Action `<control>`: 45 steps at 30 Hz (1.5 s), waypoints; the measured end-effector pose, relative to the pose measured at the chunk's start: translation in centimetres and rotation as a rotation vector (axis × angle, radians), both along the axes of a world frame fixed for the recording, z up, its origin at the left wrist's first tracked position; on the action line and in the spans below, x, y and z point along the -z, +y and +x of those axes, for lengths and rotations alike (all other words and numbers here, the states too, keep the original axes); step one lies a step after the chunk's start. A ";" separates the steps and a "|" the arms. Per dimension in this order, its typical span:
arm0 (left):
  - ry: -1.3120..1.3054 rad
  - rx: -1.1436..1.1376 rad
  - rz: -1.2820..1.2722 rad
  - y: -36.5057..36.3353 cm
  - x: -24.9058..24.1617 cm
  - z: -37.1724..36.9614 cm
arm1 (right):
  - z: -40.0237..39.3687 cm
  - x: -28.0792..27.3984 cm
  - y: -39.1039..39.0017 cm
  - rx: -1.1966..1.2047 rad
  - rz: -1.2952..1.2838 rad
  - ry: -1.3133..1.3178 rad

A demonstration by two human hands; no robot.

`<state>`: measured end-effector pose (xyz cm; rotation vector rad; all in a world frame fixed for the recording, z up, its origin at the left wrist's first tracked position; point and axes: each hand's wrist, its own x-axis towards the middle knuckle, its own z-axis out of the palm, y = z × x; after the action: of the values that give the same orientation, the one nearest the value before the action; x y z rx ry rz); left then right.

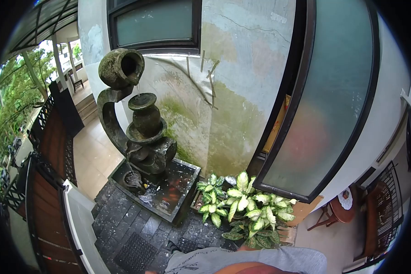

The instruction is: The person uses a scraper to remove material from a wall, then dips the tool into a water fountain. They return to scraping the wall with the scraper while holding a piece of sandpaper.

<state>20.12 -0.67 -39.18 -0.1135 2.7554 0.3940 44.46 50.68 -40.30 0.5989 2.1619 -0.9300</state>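
Observation:
Neither of my hands shows its fingers in the head view. Grey printed clothing on my body fills the bottom edge, with a blurred reddish-orange shape in front of it. Closest to my body are potted plants with pale-green variegated leaves. Left of them stands a dark stone fountain, with a tilted jar at its top pouring a thin stream of water. At its foot lies a square basin of water with orange shapes in it.
Wet dark paving with a grate lies below. A frosted window pane swings out over the plants. On the left is a brown gate; at right, a small round table and a wooden bench.

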 end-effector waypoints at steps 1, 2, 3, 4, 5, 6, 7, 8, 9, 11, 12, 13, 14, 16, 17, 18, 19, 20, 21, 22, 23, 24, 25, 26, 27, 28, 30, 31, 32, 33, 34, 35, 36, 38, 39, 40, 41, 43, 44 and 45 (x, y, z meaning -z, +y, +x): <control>-0.002 -0.009 -0.006 -0.3 0.0 0.5 | -0.7 0.0 0.6 -0.037 0.029 0.027; -0.004 -0.021 -0.014 -0.5 0.2 0.9 | -1.4 0.0 1.0 -0.075 0.058 0.052; -0.008 -0.032 -0.022 -0.7 0.2 1.3 | -1.7 -0.1 1.2 -0.113 0.085 0.077; -0.017 -0.043 -0.033 -0.8 0.3 1.6 | -1.6 -0.2 1.2 -0.150 0.110 0.097; -0.029 -0.054 -0.045 -1.1 0.8 1.9 | -1.3 -0.3 1.0 -0.188 0.134 0.114; -0.042 -0.065 -0.056 -1.3 1.3 2.1 | -0.9 -0.4 0.8 -0.224 0.159 0.131; -0.056 -0.076 -0.068 -1.5 1.8 2.3 | -0.3 -0.5 0.6 -0.262 0.183 0.146; -0.071 -0.087 -0.079 -1.5 1.8 2.5 | 0.2 -0.3 0.2 -0.299 0.207 0.162; -0.084 -0.099 -0.088 -1.4 1.8 2.7 | 0.8 -0.2 -0.1 -0.336 0.233 0.178; -0.111 -0.124 -0.108 -1.3 1.5 2.9 | 1.7 0.0 -1.0 -0.413 0.283 0.213; -0.124 -0.137 -0.120 -1.3 1.6 3.0 | 2.3 0.5 -1.6 -0.451 0.306 0.231; -0.135 -0.148 -0.130 -1.3 1.6 3.0 | 2.8 0.9 -2.1 -0.487 0.332 0.250; -0.146 -0.155 -0.140 -1.2 1.5 3.1 | 3.5 0.2 -2.8 -0.519 0.358 0.269; -0.054 -0.125 0.129 2.9 1.5 -1.6 | 1.3 3.6 -2.6 0.267 0.083 0.094; 0.018 -0.073 0.159 5.3 0.5 -3.6 | -2.2 4.3 -1.6 0.378 -0.042 0.101; 0.053 -0.010 0.232 7.1 -0.5 -5.7 | -5.3 1.9 -1.8 0.495 0.026 0.169; 0.130 0.018 0.280 8.8 -1.6 -7.3 | -8.4 -0.8 -1.9 0.459 0.102 0.204; 0.209 0.041 0.328 10.1 -2.5 -8.8 | -10.9 -3.8 -1.7 0.461 0.073 0.233; 0.211 0.041 0.328 11.0 -3.7 -9.8 | -13.0 -3.9 -1.4 0.391 0.117 0.327; 0.229 0.036 0.359 11.8 -4.9 -10.6 | -14.7 -4.1 -0.9 0.318 0.162 0.420; 0.248 0.030 0.389 12.1 -5.6 -11.0 | -15.6 -5.0 -1.1 0.315 0.162 0.422; 0.264 0.013 0.400 12.1 -5.5 -11.3 | -16.3 -5.3 -1.2 0.339 0.147 0.465; 0.266 0.011 0.399 11.5 -5.4 -10.9 | -16.7 -5.6 -1.4 0.363 0.132 0.508; 0.236 0.004 0.427 10.7 -5.2 -10.3 | -16.5 -5.8 -1.8 0.345 0.182 0.571; 0.206 -0.003 0.456 10.0 -5.1 -9.8 | -15.6 -5.5 -2.2 0.343 0.180 0.571; 0.142 -0.003 0.410 9.0 -4.7 -8.8 | -14.4 -5.3 -2.6 0.361 0.146 0.517; 0.025 -0.005 0.252 6.2 -2.7 -6.0 | -11.0 -2.8 -3.1 0.361 0.112 0.442; -0.028 -0.005 0.139 4.7 -2.0 -4.0 | -8.4 0.2 -3.3 0.344 0.114 0.420; -0.130 0.061 0.114 1.7 1.5 -2.9 | -5.5 2.9 -3.7 0.340 0.145 0.367; -0.161 -0.087 -0.061 1.3 0.5 -0.2 | -3.2 1.9 -3.9 0.396 0.019 0.119; -0.268 -0.010 -0.046 -1.3 2.2 1.3 | -0.5 1.3 -4.1 0.330 0.003 0.016; -0.377 0.069 -0.032 -3.4 2.6 2.7 | 4.6 13.9 -2.6 -0.412 0.293 0.140; -0.376 0.064 -0.033 -3.6 2.4 2.3 | 9.2 15.5 -2.6 -0.244 0.167 0.159; -0.351 0.084 -0.033 -3.8 2.1 2.0 | 11.1 15.8 -2.7 -0.079 0.042 0.168; -0.343 0.094 -0.033 -3.9 2.0 2.1 | 11.5 15.7 -2.9 -0.109 0.040 0.173; -0.334 0.105 -0.032 -3.9 1.9 2.2 | 11.8 15.7 -3.1 -0.139 0.039 0.177; -0.325 0.117 -0.031 -4.0 1.8 2.2 | 12.1 15.6 -3.2 -0.168 0.037 0.182; -0.306 0.145 -0.029 -4.0 1.4 2.0 | 12.6 15.4 -3.5 -0.221 0.035 0.193; -0.295 0.162 -0.027 -3.8 1.3 1.6 | 12.7 15.4 -3.5 -0.245 0.036 0.199; -0.282 0.180 -0.023 -3.6 1.1 1.2 | 12.7 15.3 -3.6 -0.269 0.038 0.207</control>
<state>21.31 -4.24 -40.29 0.0684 2.4671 0.2743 57.19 47.13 -55.61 0.2278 2.3754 -0.8356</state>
